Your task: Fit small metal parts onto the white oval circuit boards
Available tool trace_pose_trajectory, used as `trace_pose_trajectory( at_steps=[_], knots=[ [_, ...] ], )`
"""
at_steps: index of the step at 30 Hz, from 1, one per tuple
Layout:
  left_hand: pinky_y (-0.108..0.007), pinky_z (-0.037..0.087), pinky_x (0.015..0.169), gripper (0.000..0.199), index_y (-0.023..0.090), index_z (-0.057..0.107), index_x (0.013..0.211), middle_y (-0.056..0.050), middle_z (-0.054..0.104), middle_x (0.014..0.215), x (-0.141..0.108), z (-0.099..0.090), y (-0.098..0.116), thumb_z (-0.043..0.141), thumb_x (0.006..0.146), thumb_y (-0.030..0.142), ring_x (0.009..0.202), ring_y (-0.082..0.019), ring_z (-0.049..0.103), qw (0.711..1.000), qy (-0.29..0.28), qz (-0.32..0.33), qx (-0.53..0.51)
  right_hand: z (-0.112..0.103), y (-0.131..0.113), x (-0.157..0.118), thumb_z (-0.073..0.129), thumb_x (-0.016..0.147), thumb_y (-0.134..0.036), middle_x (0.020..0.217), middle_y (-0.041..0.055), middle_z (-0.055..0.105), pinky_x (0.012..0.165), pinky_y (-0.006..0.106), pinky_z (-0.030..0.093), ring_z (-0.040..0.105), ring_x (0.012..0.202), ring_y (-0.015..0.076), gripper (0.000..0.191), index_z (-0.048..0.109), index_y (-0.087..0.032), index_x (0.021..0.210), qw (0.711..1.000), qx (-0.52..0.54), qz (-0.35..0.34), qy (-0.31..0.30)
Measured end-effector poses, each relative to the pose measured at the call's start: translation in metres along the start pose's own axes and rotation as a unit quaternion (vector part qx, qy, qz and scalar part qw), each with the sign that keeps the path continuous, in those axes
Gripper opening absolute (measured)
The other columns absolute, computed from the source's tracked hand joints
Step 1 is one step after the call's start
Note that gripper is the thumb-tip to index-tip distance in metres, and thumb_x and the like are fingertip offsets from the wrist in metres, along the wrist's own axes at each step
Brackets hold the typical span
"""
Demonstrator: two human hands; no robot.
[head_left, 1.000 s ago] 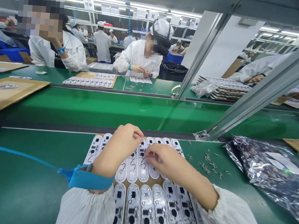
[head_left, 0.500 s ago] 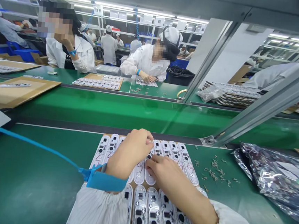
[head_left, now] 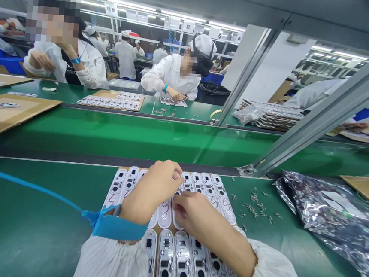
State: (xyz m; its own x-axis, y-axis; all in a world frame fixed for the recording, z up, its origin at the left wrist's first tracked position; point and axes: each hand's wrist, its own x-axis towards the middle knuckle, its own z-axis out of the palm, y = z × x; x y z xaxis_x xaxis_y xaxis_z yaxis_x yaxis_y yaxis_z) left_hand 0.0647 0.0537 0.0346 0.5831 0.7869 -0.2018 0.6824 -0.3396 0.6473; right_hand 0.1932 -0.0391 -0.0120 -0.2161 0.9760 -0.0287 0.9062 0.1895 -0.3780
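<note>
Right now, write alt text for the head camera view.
A left hand and right hand lie over rows of white circuit boards on a green workbench, beside scattered small metal parts and a shiny antistatic bag.

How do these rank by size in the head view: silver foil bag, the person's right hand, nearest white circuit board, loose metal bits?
1. The silver foil bag
2. The person's right hand and the nearest white circuit board: they look alike, and nearness to the camera leaves them unranked.
3. The loose metal bits

Long fluorescent lights run above white metal shelving. A white pillar rises behind the green conveyor.
</note>
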Motion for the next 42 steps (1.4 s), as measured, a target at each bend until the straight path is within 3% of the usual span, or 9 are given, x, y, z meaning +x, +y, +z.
trace_pose_trajectory(
  at_steps=[4,7,10,14,20,24,27,34,42],
  knots=[
    [-0.032,0.052,0.08,0.034,0.022,0.072,0.105,-0.006,0.075,0.103,-0.005,-0.002,0.001,0.051,0.079,0.014,0.095,-0.024,0.069,0.999,-0.031,0.026,0.001,-0.033,0.004,-0.001,0.054,0.07,-0.002,0.072,-0.0018,0.068,0.066,0.024,0.046,0.059,0.065,0.0117,0.022,0.066,-0.02,0.074,0.988,0.152,-0.015,0.034],
    [-0.027,0.05,0.076,0.029,0.024,0.073,0.093,-0.001,0.076,0.091,-0.011,-0.006,0.008,0.054,0.075,0.01,0.088,-0.019,0.069,0.988,-0.097,0.112,-0.039,-0.06,0.011,-0.005,0.059,0.079,-0.013,0.08,-0.0013,0.072,0.073,0.027,0.051,0.065,0.073,0.0139,0.014,0.069,-0.022,0.08,0.966,0.24,-0.025,0.098],
    [-0.026,0.046,0.066,0.016,0.021,0.071,0.087,0.0,0.074,0.084,-0.015,-0.011,0.016,0.057,0.079,0.016,0.078,-0.017,0.067,0.968,-0.135,0.182,-0.109,-0.073,0.018,-0.009,0.063,0.084,-0.025,0.083,0.0008,0.073,0.074,0.029,0.053,0.067,0.078,0.0165,0.008,0.071,-0.023,0.083,0.946,0.292,-0.016,0.14],
    [-0.026,0.043,0.062,0.016,0.019,0.071,0.084,-0.001,0.073,0.08,-0.019,-0.015,0.023,0.058,0.085,0.028,0.077,-0.017,0.065,0.967,-0.108,0.153,-0.174,-0.073,0.023,-0.012,0.069,0.085,-0.034,0.082,0.003,0.071,0.073,0.031,0.054,0.066,0.078,0.0175,0.012,0.072,-0.023,0.084,0.921,0.352,-0.023,0.167],
    [-0.025,0.044,0.062,0.016,0.019,0.074,0.08,-0.001,0.073,0.076,-0.022,-0.019,0.029,0.066,0.082,0.034,0.076,-0.017,0.065,0.964,-0.072,0.15,-0.209,-0.072,0.028,-0.008,0.077,0.078,-0.035,0.078,0.0023,0.071,0.066,0.028,0.056,0.066,0.073,0.016,0.013,0.071,-0.024,0.078,0.875,0.436,-0.036,0.205],
    [-0.024,0.042,0.061,0.019,0.019,0.073,0.075,0.001,0.071,0.072,-0.021,-0.021,0.031,0.065,0.082,0.035,0.07,-0.014,0.061,0.963,-0.05,0.167,-0.204,-0.072,0.031,-0.007,0.079,0.076,-0.034,0.075,0.0018,0.07,0.064,0.027,0.057,0.065,0.07,0.015,0.014,0.071,-0.023,0.076,0.864,0.456,-0.042,0.207],
    [-0.023,0.039,0.059,0.017,0.019,0.074,0.074,0.003,0.068,0.067,-0.021,-0.022,0.031,0.065,0.082,0.031,0.067,-0.012,0.058,0.968,-0.043,0.162,-0.186,-0.074,0.032,-0.009,0.077,0.08,-0.033,0.079,0.0018,0.07,0.068,0.028,0.055,0.065,0.075,0.0152,0.011,0.071,-0.023,0.08,0.877,0.44,-0.052,0.188],
    [-0.023,0.032,0.055,0.013,0.018,0.071,0.069,0.006,0.053,0.057,-0.017,-0.023,0.024,0.065,0.079,0.025,0.06,-0.009,0.044,0.975,-0.072,0.155,-0.142,-0.08,0.029,-0.013,0.067,0.091,-0.032,0.092,0.0035,0.072,0.077,0.031,0.052,0.066,0.084,0.0162,0.011,0.073,-0.024,0.095,0.945,0.271,-0.12,0.139],
    [-0.025,0.041,0.061,0.012,0.021,0.076,0.077,0.003,0.072,0.071,-0.016,-0.023,0.015,0.07,0.08,0.031,0.071,-0.013,0.063,0.973,-0.143,0.148,-0.109,-0.085,0.034,-0.018,0.061,0.095,-0.026,0.09,0.0003,0.074,0.074,0.026,0.051,0.067,0.081,0.0134,0.011,0.071,-0.024,0.095,0.977,0.124,-0.156,0.08]
  ],
)
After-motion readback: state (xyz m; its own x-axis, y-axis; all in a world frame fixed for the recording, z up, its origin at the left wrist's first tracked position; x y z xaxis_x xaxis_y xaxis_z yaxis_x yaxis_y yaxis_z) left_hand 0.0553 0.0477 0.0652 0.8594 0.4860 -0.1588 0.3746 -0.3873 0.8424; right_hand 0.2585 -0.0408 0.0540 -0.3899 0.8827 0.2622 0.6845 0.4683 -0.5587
